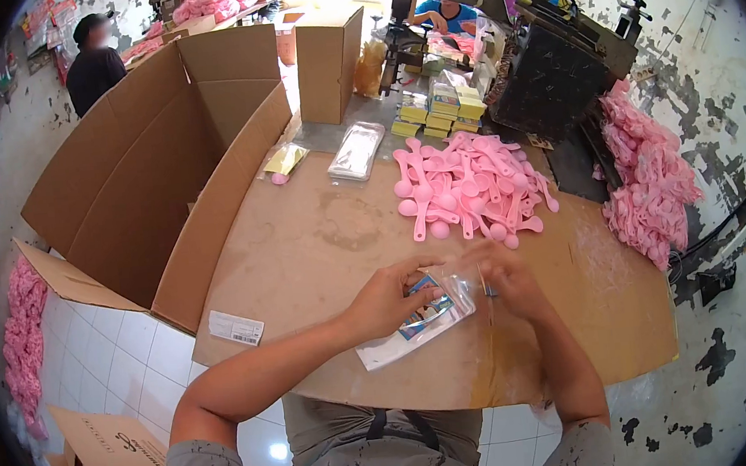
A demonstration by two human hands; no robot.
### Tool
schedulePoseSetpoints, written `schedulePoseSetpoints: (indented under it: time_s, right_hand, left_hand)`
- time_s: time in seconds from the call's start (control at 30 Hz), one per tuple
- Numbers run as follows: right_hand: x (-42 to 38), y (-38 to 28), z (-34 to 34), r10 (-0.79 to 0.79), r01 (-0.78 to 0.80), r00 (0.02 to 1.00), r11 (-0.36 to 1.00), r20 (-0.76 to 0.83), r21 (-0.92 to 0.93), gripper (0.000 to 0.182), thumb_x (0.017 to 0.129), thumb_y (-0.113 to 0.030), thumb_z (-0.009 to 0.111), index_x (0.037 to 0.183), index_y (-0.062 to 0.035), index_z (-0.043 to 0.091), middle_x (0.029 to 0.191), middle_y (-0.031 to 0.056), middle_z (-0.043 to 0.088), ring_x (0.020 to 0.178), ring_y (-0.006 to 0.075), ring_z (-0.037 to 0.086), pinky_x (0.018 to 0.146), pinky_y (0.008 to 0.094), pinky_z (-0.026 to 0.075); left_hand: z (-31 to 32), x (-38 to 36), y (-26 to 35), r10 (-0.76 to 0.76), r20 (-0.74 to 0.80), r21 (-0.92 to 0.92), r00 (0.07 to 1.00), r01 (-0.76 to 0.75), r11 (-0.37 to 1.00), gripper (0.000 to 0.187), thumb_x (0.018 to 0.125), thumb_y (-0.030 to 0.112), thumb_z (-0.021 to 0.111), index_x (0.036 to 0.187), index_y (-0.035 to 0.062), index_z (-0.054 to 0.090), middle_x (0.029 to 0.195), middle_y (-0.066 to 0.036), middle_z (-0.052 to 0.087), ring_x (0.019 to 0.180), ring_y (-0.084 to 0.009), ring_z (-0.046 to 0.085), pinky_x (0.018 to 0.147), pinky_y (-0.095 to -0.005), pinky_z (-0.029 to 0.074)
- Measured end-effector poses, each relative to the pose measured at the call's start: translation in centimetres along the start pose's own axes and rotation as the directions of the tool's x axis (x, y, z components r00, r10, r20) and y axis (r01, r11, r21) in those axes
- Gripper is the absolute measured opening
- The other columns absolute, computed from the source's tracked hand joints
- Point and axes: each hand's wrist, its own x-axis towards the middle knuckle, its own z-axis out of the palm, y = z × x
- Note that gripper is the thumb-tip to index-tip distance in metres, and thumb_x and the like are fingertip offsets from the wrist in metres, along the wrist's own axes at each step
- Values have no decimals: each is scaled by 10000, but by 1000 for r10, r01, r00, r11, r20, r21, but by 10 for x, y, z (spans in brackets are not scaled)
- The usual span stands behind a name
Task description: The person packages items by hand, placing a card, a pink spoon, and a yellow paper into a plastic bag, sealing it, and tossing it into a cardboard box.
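Observation:
My left hand [395,299] is closed on a clear plastic bag [427,331] above the front of the table, its fingers pinching the bag near the upper end. A blue printed card [418,319] shows through the plastic. My right hand [505,276] is just right of the bag's end, smeared by motion, so I cannot make out whether its fingers hold anything. Right behind it lies a heap of pink plastic scoops [467,186]. Further back, a stack of clear bags [356,151] lies flat on the table.
A big open carton [215,181] stands at the left. Bundled yellow-edged cards [442,109] sit at the back beside a dark machine [546,72]. A filled pouch [285,160] and a white label [237,328] lie on the table [302,240]. Pink bagged goods [646,175] hang at right. Two people work behind.

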Motion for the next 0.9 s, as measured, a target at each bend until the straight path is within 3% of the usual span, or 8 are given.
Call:
schedulePoseSetpoints:
  time_s: [0.07,0.17,0.37,0.47,0.57,0.67,0.77,0.9]
  right_hand:
    - [18,19,-23,76,-128,978,952,-192,-277,215,977,-181,650,1127,-54,737,1206,146,638,1175,291,586,996,404,461]
    - [32,54,-45,-208,-35,961,560,-181,-827,228,938,-138,656,1134,-41,721,1153,140,645,1097,321,593,949,415,478]
    - [39,75,-42,-186,-95,958,510,-217,-855,169,920,-116,657,1057,-21,688,1057,130,625,1052,326,587,910,464,476]
    - [37,71,-38,-290,-69,905,622,-311,-780,119,937,-79,635,1028,-13,672,1031,136,611,997,312,600,852,429,491]
    - [27,26,-32,-174,-20,903,896,-392,-443,91,947,-18,590,1001,4,660,990,118,583,913,274,598,787,378,488]
    - [11,-7,-25,140,-145,979,989,-150,-19,114,946,18,556,1001,20,656,962,88,561,843,205,578,724,325,475]
    - [5,-22,-18,113,-106,988,991,-103,78,130,937,22,561,1013,26,665,956,67,562,821,139,559,685,286,465]
    - [5,-20,-19,-13,8,998,995,-54,-99,139,934,23,573,1031,26,672,967,65,589,809,120,569,660,263,467]
  left_hand:
    - [-1,3,-6,37,-21,-70,999,-38,997,461,1045,82,624,1480,28,481,1093,-79,751,984,-65,660,828,-230,540]
    - [-1,4,-8,84,-27,-137,996,-87,987,446,1056,90,605,1480,26,482,1093,-84,752,971,-61,663,809,-230,542]
    - [-8,-2,17,43,-63,-195,997,-55,979,452,1051,103,619,1475,20,487,1083,-81,754,920,-47,662,748,-226,531]
    - [-10,-2,23,24,-83,-211,996,-41,977,464,1038,99,641,1469,17,491,1094,-86,748,956,-63,664,796,-246,548]
    - [-10,2,9,82,-111,-173,990,-101,980,475,1033,99,648,1476,23,490,1059,-67,748,905,-46,654,748,-232,538]
    - [-10,3,3,82,-131,-75,988,-92,993,480,1030,92,654,1477,24,493,1056,-71,745,901,-33,641,727,-213,517]
    - [-10,4,1,106,-128,27,986,-103,994,484,1024,80,661,1475,21,495,1058,-71,739,929,-41,639,755,-223,525]
    - [-10,2,4,64,-104,44,992,-60,997,488,1021,75,663,1477,16,499,1072,-77,739,958,-55,644,790,-237,537]
